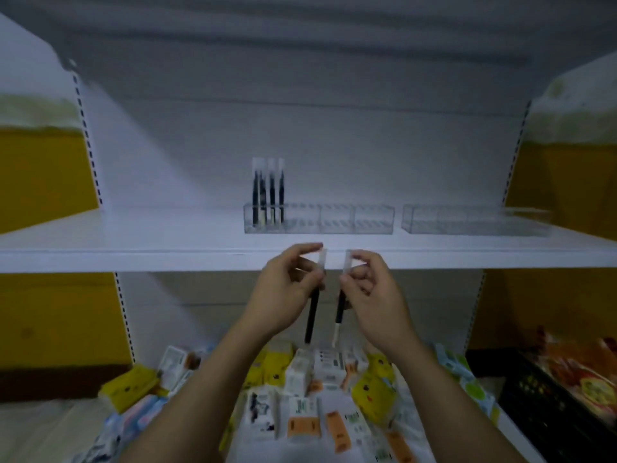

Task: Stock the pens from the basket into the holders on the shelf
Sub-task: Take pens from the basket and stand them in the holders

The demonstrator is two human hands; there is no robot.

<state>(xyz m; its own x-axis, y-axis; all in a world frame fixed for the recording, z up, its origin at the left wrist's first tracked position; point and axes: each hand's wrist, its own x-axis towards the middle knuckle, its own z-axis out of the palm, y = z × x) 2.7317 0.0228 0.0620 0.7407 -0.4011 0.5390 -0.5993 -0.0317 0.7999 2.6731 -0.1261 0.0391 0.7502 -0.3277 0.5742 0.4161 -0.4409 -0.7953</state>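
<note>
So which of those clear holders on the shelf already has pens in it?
The left holder: black pens stand upright in its leftmost compartment. The right holder shows none.

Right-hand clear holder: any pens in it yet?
No, the right clear holder shows none; the standing pens are all in the leftmost compartment of the left holder.

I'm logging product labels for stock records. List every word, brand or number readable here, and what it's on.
None is readable.
White boxes, lower shelf: dark print and barcode-like stripes, too blurred.
Yellow packets: cartoon face, no legible words.
Orange tags: blurred.
On pens and holders: no text visible.
</note>
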